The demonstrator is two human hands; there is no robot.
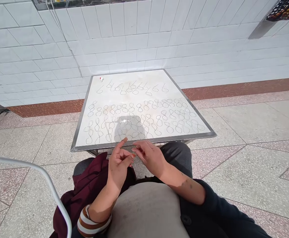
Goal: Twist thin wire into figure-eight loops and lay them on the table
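Just in front of the table's near edge, my left hand (119,162) pinches a small orange-red thing (133,155) between thumb and finger, its index finger pointing forward. Close on its right, my right hand (150,156) has its thumb and fingertips drawn together beside that thing; what they hold is too small to make out. On the white tabletop (124,77) lie many thin dark wire loops (169,127), in single and double loop shapes, set out in rows. A shadow falls across the near rows.
A small red and white item (101,79) sits at the table's far left corner. Behind stands a white tiled wall (134,36). A pale curved metal bar (49,181) rises at the left. Dark red cloth (85,185) lies over my left leg.
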